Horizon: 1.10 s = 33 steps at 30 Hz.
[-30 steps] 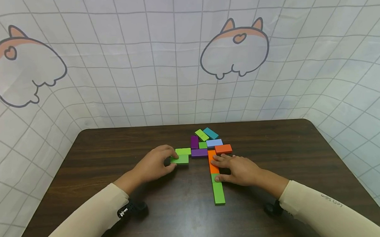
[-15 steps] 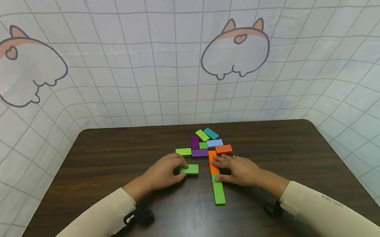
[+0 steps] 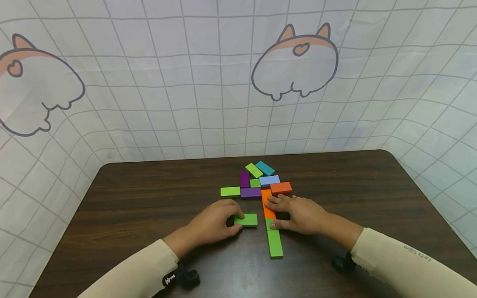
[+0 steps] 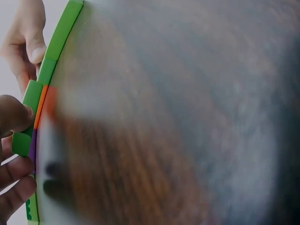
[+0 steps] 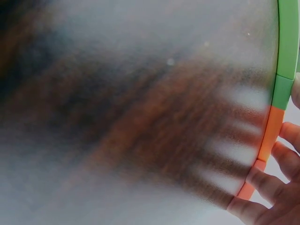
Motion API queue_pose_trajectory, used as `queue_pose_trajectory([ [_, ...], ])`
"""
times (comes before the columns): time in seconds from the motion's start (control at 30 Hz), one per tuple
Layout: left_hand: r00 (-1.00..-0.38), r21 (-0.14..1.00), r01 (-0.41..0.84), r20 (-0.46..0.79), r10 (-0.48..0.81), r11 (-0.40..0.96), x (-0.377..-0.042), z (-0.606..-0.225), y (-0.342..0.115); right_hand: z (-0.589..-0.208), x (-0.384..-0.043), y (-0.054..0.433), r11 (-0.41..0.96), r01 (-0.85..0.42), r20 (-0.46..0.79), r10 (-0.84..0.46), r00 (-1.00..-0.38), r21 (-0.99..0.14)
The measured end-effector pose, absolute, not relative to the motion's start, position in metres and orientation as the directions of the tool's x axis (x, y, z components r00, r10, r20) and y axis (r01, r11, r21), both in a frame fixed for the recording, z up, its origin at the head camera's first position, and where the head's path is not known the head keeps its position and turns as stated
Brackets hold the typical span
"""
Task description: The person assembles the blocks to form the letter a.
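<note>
Sleeve (image 3: 408, 266) reads "Let's Slim"; left grip (image 3: 214, 223) pinches green block (image 3: 249, 220); right grip (image 3: 303, 214) spread on orange block (image 3: 267, 212).

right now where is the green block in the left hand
In the head view, the green block is below centre, its left end pinched by the left hand, a gap separating it from the orange block at upper right.

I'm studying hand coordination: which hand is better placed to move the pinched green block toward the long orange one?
Probably the left hand: it pinches that green block by one end. The right hand is occupied, touching the long orange block.
</note>
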<state>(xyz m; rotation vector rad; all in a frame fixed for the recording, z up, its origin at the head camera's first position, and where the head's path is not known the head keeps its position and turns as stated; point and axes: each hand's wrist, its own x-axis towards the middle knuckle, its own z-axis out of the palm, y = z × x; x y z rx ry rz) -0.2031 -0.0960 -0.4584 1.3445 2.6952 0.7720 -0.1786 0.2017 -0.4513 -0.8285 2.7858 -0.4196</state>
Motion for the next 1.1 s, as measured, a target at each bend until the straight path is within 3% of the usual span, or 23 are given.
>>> queue_pose_trajectory([
  [1.1,-0.581,0.389,0.781,0.166,0.797,0.488,-0.197,-0.464,-0.076,-0.449,-0.18,0.203,0.799,-0.502,-0.119,-0.563,-0.818,-0.332],
])
